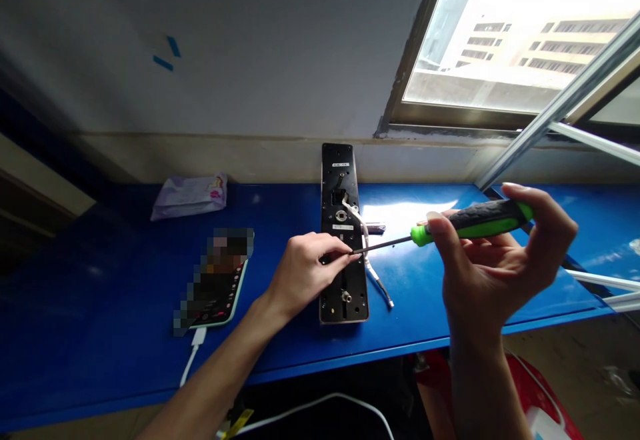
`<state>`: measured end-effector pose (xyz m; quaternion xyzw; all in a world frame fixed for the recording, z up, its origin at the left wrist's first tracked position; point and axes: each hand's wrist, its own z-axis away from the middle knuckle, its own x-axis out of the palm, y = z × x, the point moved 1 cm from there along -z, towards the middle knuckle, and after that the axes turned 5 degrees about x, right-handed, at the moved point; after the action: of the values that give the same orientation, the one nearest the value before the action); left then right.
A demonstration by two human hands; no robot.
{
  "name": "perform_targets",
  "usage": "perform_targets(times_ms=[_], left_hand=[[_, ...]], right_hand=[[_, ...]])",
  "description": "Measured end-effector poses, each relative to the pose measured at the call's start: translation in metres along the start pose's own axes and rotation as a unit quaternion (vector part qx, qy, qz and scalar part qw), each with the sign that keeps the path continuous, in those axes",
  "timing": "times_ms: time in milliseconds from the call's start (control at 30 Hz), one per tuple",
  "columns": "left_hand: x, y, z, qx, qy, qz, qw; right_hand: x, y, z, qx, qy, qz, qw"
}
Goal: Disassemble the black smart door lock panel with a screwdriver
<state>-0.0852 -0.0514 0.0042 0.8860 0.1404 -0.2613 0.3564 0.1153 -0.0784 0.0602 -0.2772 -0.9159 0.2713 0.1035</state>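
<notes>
A long black door-lock panel [343, 240] lies lengthwise on the blue tabletop [125, 293], its back facing up, with a white cable [373, 263] trailing off its right side. My right hand [500, 260] grips a screwdriver with a green and black handle [470, 221]; its thin shaft points left, over the panel. My left hand [305, 273] rests on the panel's left edge, fingers pinched together at the screwdriver's tip. What the pinch holds is too small to see.
A phone [217, 280] lies left of the panel with a white charging cable [193, 357] running off the front edge. A crumpled purple-white packet [190, 195] sits at the back left by the wall. A window frame [550, 110] stands at the right.
</notes>
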Motion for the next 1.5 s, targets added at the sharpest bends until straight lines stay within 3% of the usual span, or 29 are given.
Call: perform_targets(times_ms=[367, 433, 533, 633, 767, 1100, 1267, 1400, 1500], left_hand=[[-0.002, 0.003, 0.008, 0.036, 0.032, -0.031, 0.998], [-0.004, 0.003, 0.008, 0.031, 0.029, -0.030, 0.999], [-0.007, 0.002, 0.008, -0.004, 0.017, -0.008, 1.000], [-0.008, 0.002, 0.011, -0.051, 0.031, 0.004, 0.998], [-0.004, 0.001, 0.024, -0.057, 0.062, -0.030, 0.996], [0.003, -0.009, 0.057, -0.097, 0.058, -0.077, 0.991], [0.005, -0.011, 0.063, -0.110, 0.055, -0.078, 0.989], [0.008, -0.012, 0.066, -0.125, 0.062, -0.070, 0.988], [0.011, -0.013, 0.067, -0.142, 0.068, -0.053, 0.986]], right_hand=[[0.001, 0.004, 0.000, 0.001, -0.002, 0.006, 1.000], [0.002, 0.006, -0.001, 0.020, -0.026, -0.003, 0.999], [0.005, 0.010, -0.007, 0.045, -0.116, -0.055, 0.991], [0.011, 0.013, -0.012, 0.026, -0.179, -0.093, 0.979], [0.019, 0.012, -0.011, 0.001, -0.175, -0.098, 0.980], [0.034, 0.007, 0.007, -0.028, -0.283, -0.092, 0.954], [0.040, 0.002, 0.009, -0.073, -0.296, -0.094, 0.948], [0.044, -0.004, 0.006, -0.122, -0.290, -0.023, 0.949], [0.043, -0.008, 0.002, -0.094, -0.302, -0.030, 0.948]])
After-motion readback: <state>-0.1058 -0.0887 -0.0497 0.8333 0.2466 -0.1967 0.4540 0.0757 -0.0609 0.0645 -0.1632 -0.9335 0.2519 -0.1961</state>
